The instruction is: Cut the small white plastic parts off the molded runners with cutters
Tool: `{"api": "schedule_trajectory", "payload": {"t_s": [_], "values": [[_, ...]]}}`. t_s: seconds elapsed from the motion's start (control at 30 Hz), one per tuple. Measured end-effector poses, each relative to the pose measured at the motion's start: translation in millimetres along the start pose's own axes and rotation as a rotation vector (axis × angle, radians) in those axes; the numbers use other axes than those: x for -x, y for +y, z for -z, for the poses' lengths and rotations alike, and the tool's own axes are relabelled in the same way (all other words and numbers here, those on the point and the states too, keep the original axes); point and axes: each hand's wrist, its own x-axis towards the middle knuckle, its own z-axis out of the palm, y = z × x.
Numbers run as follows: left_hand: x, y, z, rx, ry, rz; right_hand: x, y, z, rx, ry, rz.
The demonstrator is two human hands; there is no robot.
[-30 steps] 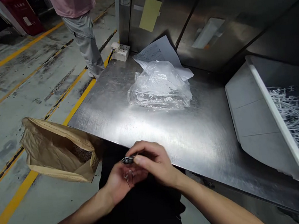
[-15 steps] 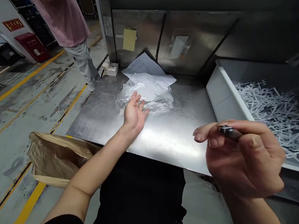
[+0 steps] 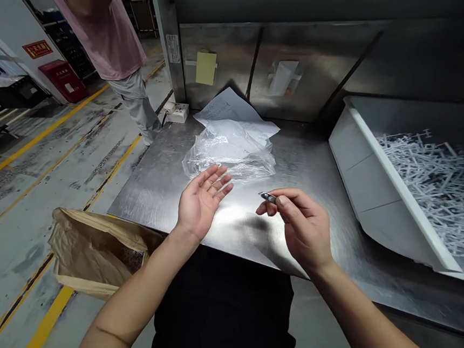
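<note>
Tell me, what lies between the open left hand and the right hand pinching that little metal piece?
Only bare steel table, seen in the head view. The left hand and right hand with the metal piece are apart; the clear plastic bag lies beyond.

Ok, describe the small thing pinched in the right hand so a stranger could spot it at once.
Start at the steel table with the clear plastic bag on it. Just in front of the bag, the right hand pinches a small dark metal piece at its fingertips. The left hand beside it is open.
</note>
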Motion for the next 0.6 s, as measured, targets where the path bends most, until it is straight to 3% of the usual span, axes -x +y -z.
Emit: {"api": "schedule_trajectory", "payload": {"t_s": [0.07,0.17,0.27,0.37,0.47,0.6], "values": [[6.8,1.8,9.1,0.036,0.033,-0.01,-4.5,7.3,4.0,0.051,0.002,-0.027],[9.9,10.4,39.0,-0.163,0.07,-0.181,-13.2,21.4,13.0,0.106,0.014,-0.06],[2.9,28.6,75.3,-0.602,0.139,-0.415,-21.5,34.8,20.3,0.165,0.004,-0.079],[-11.8,48.5,99.3,-1.051,0.223,-0.537,-28.3,44.7,21.6,0.205,-0.004,-0.073],[-30.4,59.7,101.0,-1.335,0.207,-0.476,-33.9,51.6,19.0,0.217,0.015,-0.059],[-55.8,63.0,78.6,-1.627,0.113,-0.361,-37.2,55.8,16.8,0.218,0.031,-0.068]]}}
